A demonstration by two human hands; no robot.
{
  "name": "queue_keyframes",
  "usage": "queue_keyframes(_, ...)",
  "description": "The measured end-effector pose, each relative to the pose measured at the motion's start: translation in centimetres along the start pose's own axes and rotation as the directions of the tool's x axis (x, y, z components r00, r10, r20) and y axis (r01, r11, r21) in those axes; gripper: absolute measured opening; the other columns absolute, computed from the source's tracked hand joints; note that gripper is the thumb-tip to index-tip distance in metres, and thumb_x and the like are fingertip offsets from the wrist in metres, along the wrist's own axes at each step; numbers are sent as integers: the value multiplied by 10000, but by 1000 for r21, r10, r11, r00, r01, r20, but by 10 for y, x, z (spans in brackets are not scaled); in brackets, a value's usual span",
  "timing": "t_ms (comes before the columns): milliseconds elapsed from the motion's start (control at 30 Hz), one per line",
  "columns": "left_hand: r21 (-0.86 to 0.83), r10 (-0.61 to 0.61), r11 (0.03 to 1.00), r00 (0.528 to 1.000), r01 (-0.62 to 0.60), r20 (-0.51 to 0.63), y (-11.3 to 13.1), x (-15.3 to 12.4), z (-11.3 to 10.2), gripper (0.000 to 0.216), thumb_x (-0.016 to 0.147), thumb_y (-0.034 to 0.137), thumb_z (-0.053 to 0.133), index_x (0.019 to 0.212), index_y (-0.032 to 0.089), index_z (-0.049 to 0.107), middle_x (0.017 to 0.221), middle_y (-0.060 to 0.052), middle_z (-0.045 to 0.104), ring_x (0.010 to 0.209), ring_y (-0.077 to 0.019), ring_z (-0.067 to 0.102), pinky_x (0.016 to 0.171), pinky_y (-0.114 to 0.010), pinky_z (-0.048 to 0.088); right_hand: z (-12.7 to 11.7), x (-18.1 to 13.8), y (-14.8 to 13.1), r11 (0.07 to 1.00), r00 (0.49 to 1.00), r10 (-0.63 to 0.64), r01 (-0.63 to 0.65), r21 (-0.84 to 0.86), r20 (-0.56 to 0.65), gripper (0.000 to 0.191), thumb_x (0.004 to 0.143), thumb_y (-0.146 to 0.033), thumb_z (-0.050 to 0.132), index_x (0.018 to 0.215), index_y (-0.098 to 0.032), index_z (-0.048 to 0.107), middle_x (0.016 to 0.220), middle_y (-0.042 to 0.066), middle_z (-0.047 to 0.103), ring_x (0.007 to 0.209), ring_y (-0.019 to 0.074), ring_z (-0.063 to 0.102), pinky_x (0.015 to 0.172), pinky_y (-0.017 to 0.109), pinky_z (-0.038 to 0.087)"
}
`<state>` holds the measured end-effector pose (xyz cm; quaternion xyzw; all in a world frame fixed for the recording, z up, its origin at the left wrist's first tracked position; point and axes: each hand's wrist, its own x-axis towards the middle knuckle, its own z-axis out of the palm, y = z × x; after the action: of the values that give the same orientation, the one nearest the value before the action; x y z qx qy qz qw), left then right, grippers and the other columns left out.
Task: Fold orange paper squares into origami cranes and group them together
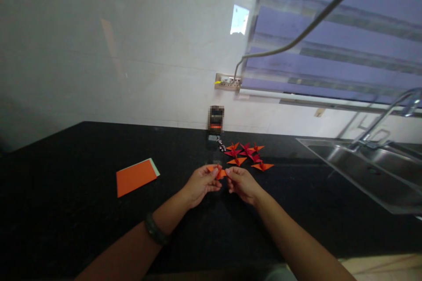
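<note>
An orange origami crane [219,172] is held between both hands above the dark counter. My left hand [201,184] grips its left side between thumb and fingers, covering part of it. The fingertips of my right hand [242,183] pinch its right tip. Just beyond my hands lies a group of several finished paper cranes, among them an orange crane [236,161] and a red crane [246,149]. Off to the left, a stack of orange paper [136,178] rests on the counter, with a pale green sheet [154,167] showing along its edge.
The black counter [82,219] runs along a tiled wall [165,52]. A phone-like device [216,118], blurred out, leans there with a patterned strap [220,143] before it. At right are a steel sink [356,175] and a faucet [379,123]. A cable [296,40] reaches the wall socket [227,81].
</note>
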<state>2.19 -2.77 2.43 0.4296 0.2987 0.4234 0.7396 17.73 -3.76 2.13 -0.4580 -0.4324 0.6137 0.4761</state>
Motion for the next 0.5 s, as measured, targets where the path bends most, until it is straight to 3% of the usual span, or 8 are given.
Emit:
queue_keyframes(67,20,33,999,996,-32,-79,0,2,0,284,668,273,670,901,132,590,719,-18,610,508,-66,562,514,-200,481,2,4,-1,991,996,-54,45,-124,-68,267,659,-383,629,660,-149,498,459,-80,441,357,43,383,348,176,362)
queue_keyframes(167,88,83,994,975,-66,-205,1,4,-1,298,629,250,700,885,131,605,732,-33,636,508,-79,577,504,-204,487,3,9,-6,928,960,-242,186,-324,-141,209,679,-334,603,757,-152,539,498,-80,433,374,49,379,348,177,349)
queue_keyframes(333,186,158,977,945,-107,-286,3,7,-1,307,604,259,712,868,133,621,733,-39,661,498,-87,587,479,-197,481,2,10,-15,828,927,-348,373,-419,138,163,667,-258,623,796,-167,582,573,-49,490,477,65,422,433,183,348)
queue_keyframes(500,254,177,962,939,-102,-294,3,9,-4,322,586,245,722,870,124,629,690,-33,670,519,-102,602,496,-203,488,5,13,-15,696,872,-456,474,-539,177,94,701,-258,599,726,-171,623,602,-16,547,541,89,456,498,205,350)
